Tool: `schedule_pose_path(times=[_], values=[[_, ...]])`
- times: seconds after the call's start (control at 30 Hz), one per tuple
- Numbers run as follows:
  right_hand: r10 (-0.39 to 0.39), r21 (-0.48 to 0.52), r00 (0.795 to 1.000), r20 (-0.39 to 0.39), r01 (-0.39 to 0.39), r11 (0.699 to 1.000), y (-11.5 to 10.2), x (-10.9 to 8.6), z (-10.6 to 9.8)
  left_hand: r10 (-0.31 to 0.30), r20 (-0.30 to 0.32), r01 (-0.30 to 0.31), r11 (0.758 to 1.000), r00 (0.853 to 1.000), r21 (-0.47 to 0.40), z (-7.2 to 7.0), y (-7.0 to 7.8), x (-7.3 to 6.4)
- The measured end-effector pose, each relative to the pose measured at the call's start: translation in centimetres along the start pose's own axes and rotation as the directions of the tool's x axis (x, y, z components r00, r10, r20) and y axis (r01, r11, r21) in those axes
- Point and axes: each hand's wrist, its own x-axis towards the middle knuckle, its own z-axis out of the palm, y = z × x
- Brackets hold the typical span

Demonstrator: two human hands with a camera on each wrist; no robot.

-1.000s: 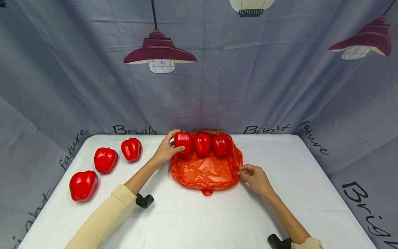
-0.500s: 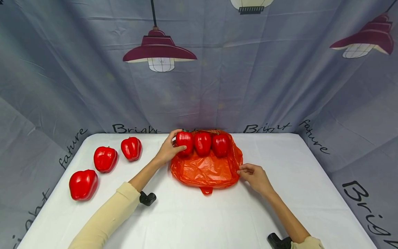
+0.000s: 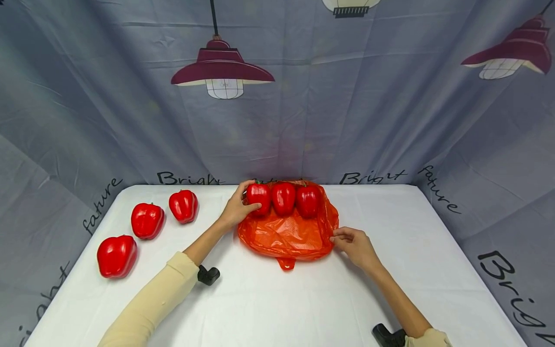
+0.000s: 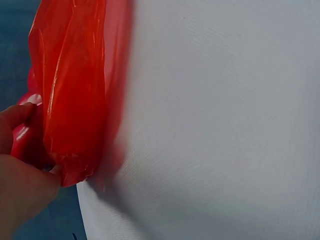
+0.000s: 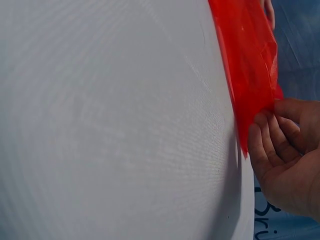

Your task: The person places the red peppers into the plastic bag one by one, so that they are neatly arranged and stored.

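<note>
An orange-red plastic bag (image 3: pixel 284 238) lies spread at the back middle of the table, its mouth facing up. Three red bell peppers stand in a row along its far side: a left one (image 3: pixel 259 196), a middle one (image 3: pixel 284 198) and a right one (image 3: pixel 308 201). My left hand (image 3: pixel 235 208) holds the left bell pepper between thumb and fingers; in the left wrist view the bag (image 4: pixel 75 95) hides much of that pepper (image 4: pixel 27 142). My right hand (image 3: pixel 356 247) pinches the bag's right rim, with thumb and fingertips on the plastic (image 5: pixel 250 65) in the right wrist view.
On the left of the white table (image 3: pixel 277 303) lie three more red bell peppers: a front one (image 3: pixel 117 256), a middle one (image 3: pixel 147 220) and a back one (image 3: pixel 183 206). A grey printed curtain (image 3: pixel 277 120) hangs behind the table's far edge.
My left hand has shifted slightly to the right with the left bell pepper, closer to the middle one. The right hand keeps its pinch on the bag rim, almost still.
</note>
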Motion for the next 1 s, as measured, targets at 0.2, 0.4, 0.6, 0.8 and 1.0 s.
schedule_pose_path(times=[0.2,0.4,0.6,0.8,1.0], values=[[0.002,-0.005,1.000,-0.005,-0.002,1.000,0.04,0.03,-0.02,-0.006,-0.004,0.006,0.999,1.000,0.037,0.33,0.01,-0.06],[-0.001,-0.006,1.000,-0.003,0.001,1.000,0.09,0.06,-0.04,-0.005,-0.012,0.006,0.998,1.000,0.056,0.56,-0.01,-0.05],[-0.002,-0.016,1.000,-0.003,0.002,1.000,0.12,0.04,-0.08,-0.007,-0.014,0.008,0.997,1.000,0.076,0.62,-0.06,-0.01],[0.002,-0.012,1.000,-0.003,-0.002,1.000,0.04,0.04,-0.16,0.004,-0.038,0.001,0.992,0.999,0.130,0.74,0.30,-0.08],[0.013,0.000,1.000,-0.003,-0.013,1.000,-0.05,0.01,-0.16,0.040,-0.044,-0.030,0.977,0.998,0.213,0.99,0.42,-0.05]])
